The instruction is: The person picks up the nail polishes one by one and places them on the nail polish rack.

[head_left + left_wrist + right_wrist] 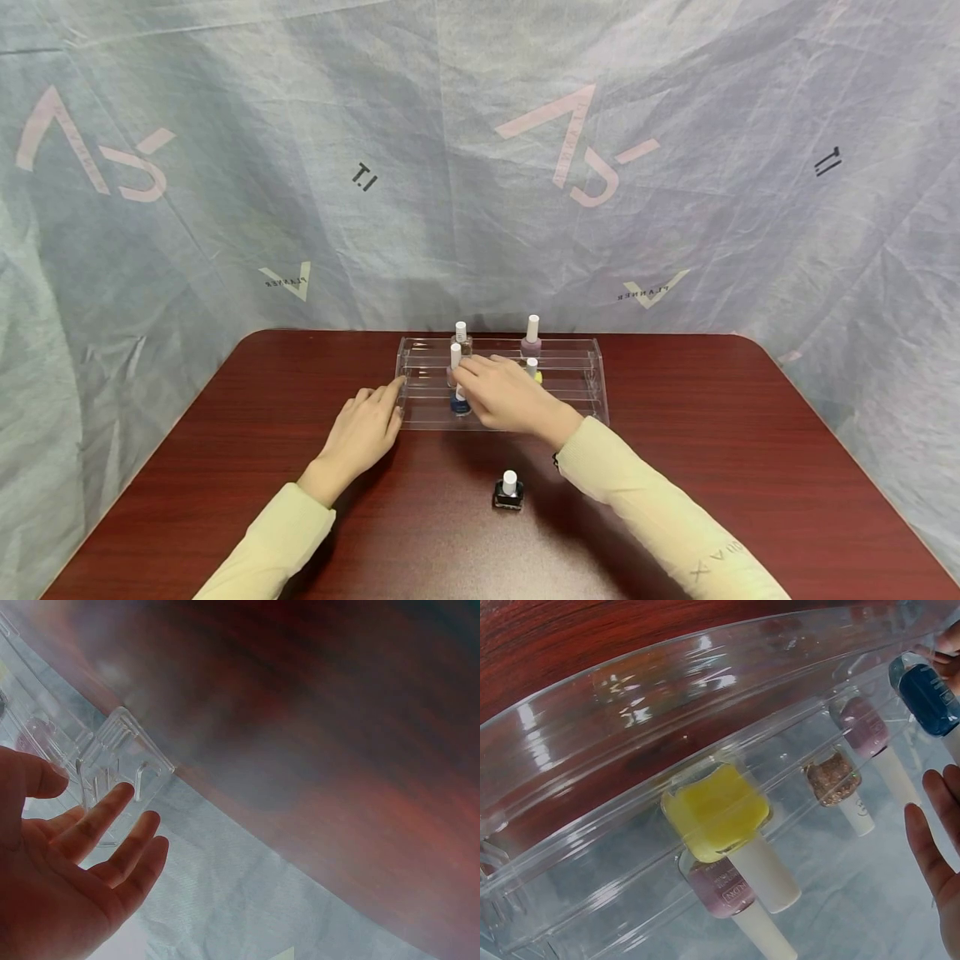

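Note:
A clear stepped display rack [427, 423] stands on the table with nail polish bottles on its tiers. My right hand [506, 396] is at its front tier, holding a blue nail polish bottle [460, 405] [928, 697] near its white cap; the fingertips on the cap are mostly hidden. My left hand [360, 429] [82, 877] has its fingers extended and touches the rack's left end. Behind the blue bottle are a mauve bottle [862, 725] and a glittery brown bottle [832, 778]. Farther right sit a yellow bottle [716, 814] and another mauve bottle [531, 346].
A black nail polish bottle [508, 494] with a white cap stands on the dark red table [675, 417], in front of the rack. Behind the table hangs a grey printed cloth [450, 208], also along both sides.

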`<state>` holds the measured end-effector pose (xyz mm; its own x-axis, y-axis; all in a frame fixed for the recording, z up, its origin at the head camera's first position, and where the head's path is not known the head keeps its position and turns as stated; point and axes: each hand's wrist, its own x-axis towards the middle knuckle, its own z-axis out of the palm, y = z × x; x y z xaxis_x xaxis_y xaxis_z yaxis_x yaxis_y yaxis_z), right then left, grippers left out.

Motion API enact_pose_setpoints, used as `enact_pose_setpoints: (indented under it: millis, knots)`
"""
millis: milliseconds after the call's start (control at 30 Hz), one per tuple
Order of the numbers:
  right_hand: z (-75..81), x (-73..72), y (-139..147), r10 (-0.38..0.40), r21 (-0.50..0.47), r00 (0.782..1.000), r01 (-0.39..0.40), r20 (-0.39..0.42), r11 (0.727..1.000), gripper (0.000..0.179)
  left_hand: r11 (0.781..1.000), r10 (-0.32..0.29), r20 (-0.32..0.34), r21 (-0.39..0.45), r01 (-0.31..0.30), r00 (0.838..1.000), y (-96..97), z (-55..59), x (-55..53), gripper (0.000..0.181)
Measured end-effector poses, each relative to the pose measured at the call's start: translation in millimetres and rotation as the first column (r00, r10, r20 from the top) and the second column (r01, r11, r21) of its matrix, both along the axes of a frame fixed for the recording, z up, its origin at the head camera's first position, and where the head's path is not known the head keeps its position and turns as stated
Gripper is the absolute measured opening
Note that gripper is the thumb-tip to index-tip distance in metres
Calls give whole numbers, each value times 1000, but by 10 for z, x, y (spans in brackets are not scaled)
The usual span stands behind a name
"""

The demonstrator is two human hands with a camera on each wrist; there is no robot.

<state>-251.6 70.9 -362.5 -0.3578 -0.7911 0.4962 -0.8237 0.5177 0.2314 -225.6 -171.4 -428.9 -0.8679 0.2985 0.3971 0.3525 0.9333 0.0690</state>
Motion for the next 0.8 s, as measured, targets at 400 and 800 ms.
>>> enact_pose_setpoints:
  millis: [400, 800]
  knots:
    - [-93, -82, -44, -31, 23, 999, 30, 42, 999, 8, 1000, 5, 3, 4, -5, 1000, -2, -7, -10, 46]
    - [-148, -84, -109, -52, 69, 994, 46, 94, 997, 8, 1000, 9, 24, 8, -9, 1000, 6, 10, 1, 47]
